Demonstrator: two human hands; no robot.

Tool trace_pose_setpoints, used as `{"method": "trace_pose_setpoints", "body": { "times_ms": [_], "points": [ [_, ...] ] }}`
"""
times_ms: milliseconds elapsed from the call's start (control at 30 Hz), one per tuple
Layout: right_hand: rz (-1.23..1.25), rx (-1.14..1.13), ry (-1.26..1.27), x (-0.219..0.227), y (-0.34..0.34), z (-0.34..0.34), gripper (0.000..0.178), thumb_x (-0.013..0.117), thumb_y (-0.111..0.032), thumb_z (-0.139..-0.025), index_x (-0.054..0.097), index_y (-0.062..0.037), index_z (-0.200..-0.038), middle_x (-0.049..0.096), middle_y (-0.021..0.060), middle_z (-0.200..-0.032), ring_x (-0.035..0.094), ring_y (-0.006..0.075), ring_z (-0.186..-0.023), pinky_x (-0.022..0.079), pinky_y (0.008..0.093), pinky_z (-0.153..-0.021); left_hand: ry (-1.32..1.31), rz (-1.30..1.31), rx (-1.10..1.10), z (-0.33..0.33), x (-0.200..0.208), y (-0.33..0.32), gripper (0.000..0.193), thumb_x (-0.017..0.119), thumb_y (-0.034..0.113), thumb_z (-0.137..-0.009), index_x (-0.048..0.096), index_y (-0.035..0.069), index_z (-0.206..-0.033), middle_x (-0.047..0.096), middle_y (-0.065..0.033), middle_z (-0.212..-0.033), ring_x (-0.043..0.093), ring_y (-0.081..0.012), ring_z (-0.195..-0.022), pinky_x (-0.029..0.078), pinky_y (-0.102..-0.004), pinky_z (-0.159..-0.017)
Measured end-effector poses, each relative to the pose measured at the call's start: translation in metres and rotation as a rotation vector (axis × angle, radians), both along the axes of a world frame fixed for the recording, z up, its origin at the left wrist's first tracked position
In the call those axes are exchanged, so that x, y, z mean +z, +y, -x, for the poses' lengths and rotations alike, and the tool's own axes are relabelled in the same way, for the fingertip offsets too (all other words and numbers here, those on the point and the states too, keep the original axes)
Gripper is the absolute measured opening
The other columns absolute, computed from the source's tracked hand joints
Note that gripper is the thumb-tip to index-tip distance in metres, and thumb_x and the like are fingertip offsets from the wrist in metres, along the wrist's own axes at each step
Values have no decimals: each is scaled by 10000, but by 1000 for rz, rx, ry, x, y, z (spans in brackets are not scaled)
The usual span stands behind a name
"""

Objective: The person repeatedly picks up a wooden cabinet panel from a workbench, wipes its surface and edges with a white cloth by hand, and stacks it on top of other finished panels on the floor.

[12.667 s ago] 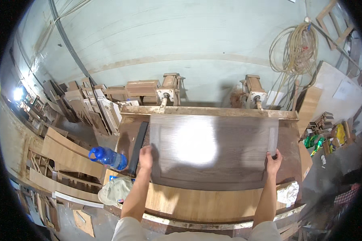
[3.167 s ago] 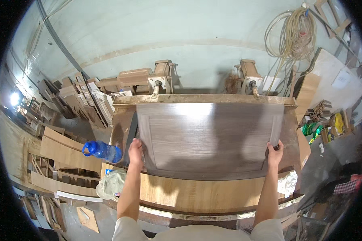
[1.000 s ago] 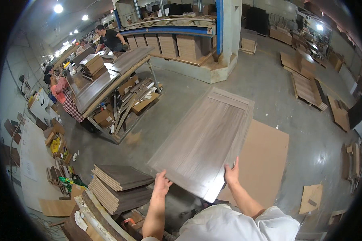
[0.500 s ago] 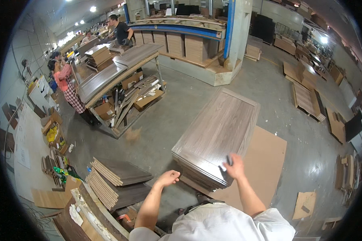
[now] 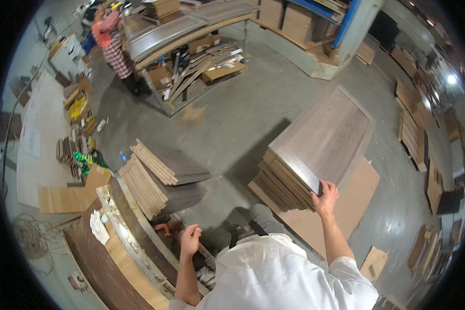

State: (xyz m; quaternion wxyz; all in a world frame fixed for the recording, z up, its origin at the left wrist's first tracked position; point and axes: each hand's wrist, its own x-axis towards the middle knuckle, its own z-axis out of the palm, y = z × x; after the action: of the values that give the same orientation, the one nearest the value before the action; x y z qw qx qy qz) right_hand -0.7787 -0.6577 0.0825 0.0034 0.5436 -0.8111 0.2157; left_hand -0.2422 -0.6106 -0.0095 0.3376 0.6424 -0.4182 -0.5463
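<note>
A tall stack of grey-brown wood-grain panels point(image 5: 323, 132) stands to the front right. My right hand point(image 5: 325, 200) is at the top panel's near right corner, its fingers bent around a dark sliver too small to name. Lower and further left, my left hand point(image 5: 190, 239) hangs in the air with curled fingers and nothing visible in them. It is near a low, worn bench point(image 5: 134, 253) and apart from the panels. Under the stack lies a large brown sheet point(image 5: 354, 206) on the floor.
A second pile of dark panels point(image 5: 163, 168) leans in a fan on the left. Beyond it, a metal-framed table point(image 5: 191, 26) holds panels, with scraps beneath. A person point(image 5: 113, 46) stands beside it. A concrete pillar base point(image 5: 325, 64) rises at the back.
My view has swung down and left. My right hand has moved from over the panel's top to its near corner; my left hand has drawn back from the stack, toward the bench.
</note>
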Motion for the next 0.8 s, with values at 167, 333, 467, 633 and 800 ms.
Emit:
{"method": "trace_pose_setpoints", "body": {
  "times_ms": [167, 333, 467, 633, 800],
  "points": [
    [46, 202, 64, 13, -47, -85, 597, 765, -178, -731, 573, -107, -1291, 486, 133, -1330, 439, 359, -1255, 314, 498, -1079, -707, 170, 343, -108, 67, -22, 332, 598, 180, -953, 596, -10, -1226, 607, -171, -1219, 572, -302, -1146, 440, -418, -990],
    [25, 562, -123, 19, -163, -199, 537, 733, -178, -795, 572, -107, -1303, 472, 135, -1380, 408, 364, -1308, 305, 504, -1094, -1291, -132, 707, -224, 34, -6, 628, 655, 314, -897, 436, 23, -1409, 461, -216, -1390, 410, -390, -1306, 330, -496, -1090],
    [113, 594, -124, 3, -247, -230, 508, 717, -192, -829, 579, -103, -1310, 482, 167, -1387, 411, 370, -1304, 324, 504, -1083, -1320, -367, 679, -213, 50, -22, 851, 684, 367, -857, 258, 43, -1519, 397, -216, -1452, 387, -386, -1324, 327, -512, -1086],
    [58, 297, 20, -6, -287, -198, 538, 701, -250, -852, 551, -122, -1353, 464, 171, -1416, 401, 371, -1327, 300, 528, -1108, -1356, -305, 601, -214, 65, -25, 975, 753, 364, -790, 210, 38, -1532, 364, -211, -1475, 381, -382, -1324, 348, -526, -1060],
    [53, 100, 115, -9, -267, -154, 592, 729, -296, -821, 543, -135, -1360, 477, 168, -1419, 416, 378, -1319, 318, 515, -1102, -1280, -583, 546, -212, 96, -50, 924, 736, 379, -824, 234, 39, -1522, 412, -228, -1452, 452, -388, -1293, 392, -486, -1058]
  ]
}}
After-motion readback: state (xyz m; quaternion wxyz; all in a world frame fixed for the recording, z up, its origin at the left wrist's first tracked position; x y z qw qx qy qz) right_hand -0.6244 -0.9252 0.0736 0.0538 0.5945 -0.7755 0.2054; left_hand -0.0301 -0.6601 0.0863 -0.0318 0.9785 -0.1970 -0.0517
